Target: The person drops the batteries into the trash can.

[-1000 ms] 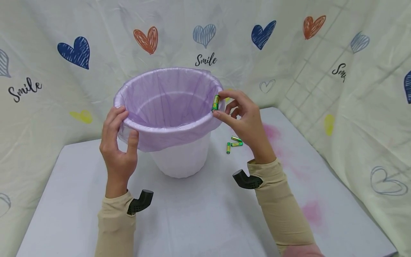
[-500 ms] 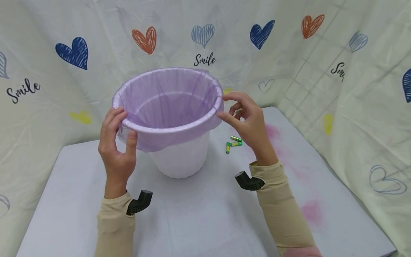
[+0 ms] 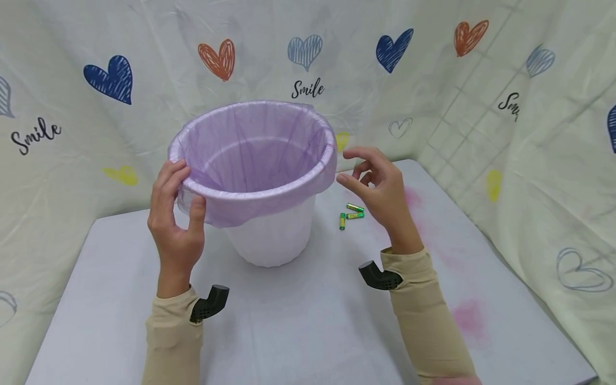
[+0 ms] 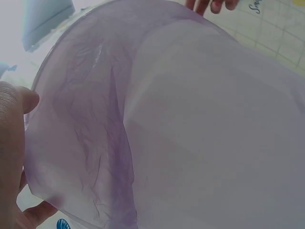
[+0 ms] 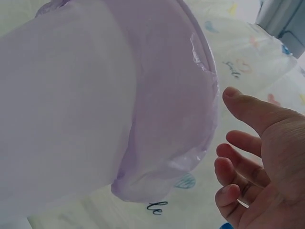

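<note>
A white trash can [image 3: 270,246] stands upright on the table, lined with a thin lilac trash bag [image 3: 260,206] folded out over its rim. My left hand [image 3: 177,224] holds the can's left rim through the bag, fingers over the edge and thumb on the near outer side. To the right of the rim, a small gap away, my right hand [image 3: 377,187] hovers with loosely bent fingers and nothing between them. The right wrist view shows the same hand [image 5: 267,157] apart from the bag's edge. Three green-and-yellow batteries [image 3: 355,215] lie on the table below it.
The white-covered table [image 3: 289,331] has pink stains on its right part. A fabric backdrop [image 3: 356,64] printed with hearts and "Smile" hangs behind and at both sides. A black wrist camera [image 3: 380,275] sits on each beige sleeve.
A battery pinched in my right hand at the can's right rim has been let go and is out of sight. The right hand has then drawn back rightward; the left hand stays put.
</note>
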{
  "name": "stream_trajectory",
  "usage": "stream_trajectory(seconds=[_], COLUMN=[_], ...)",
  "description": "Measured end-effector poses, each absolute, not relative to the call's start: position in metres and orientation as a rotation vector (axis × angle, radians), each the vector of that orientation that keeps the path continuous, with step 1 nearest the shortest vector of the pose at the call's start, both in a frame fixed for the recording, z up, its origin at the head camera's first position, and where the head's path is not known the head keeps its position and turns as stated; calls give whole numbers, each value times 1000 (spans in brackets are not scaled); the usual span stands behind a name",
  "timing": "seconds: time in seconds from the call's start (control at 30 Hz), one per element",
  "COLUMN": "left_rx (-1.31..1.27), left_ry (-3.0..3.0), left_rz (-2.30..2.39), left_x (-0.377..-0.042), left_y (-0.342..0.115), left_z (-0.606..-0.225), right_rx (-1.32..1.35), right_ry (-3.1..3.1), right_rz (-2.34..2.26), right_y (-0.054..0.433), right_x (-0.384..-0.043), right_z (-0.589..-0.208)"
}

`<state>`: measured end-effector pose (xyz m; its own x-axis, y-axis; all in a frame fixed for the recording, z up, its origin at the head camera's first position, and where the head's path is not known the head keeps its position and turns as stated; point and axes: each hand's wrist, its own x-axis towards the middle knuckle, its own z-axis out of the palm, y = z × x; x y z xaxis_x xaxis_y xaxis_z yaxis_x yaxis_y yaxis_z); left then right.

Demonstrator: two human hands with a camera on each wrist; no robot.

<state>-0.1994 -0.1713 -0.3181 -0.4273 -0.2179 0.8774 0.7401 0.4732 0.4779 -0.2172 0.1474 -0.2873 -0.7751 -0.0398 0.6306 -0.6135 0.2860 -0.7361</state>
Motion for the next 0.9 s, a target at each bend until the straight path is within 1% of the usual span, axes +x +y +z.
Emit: stream_trajectory(seconds=[0.23,0.9], left_rx=[-447,-444], left_ry=[-1686,-1694], left_rz=[-1156,-1165], left_x=[-198,-199], left_y=[-170,-170], left_z=[-316,-319], right_rx=[568,464], right_ry=[-2063,-2106], right_rz=[1526,1608], right_y=[158,168], right_x=[-222,-222], right_z=[-303,-325])
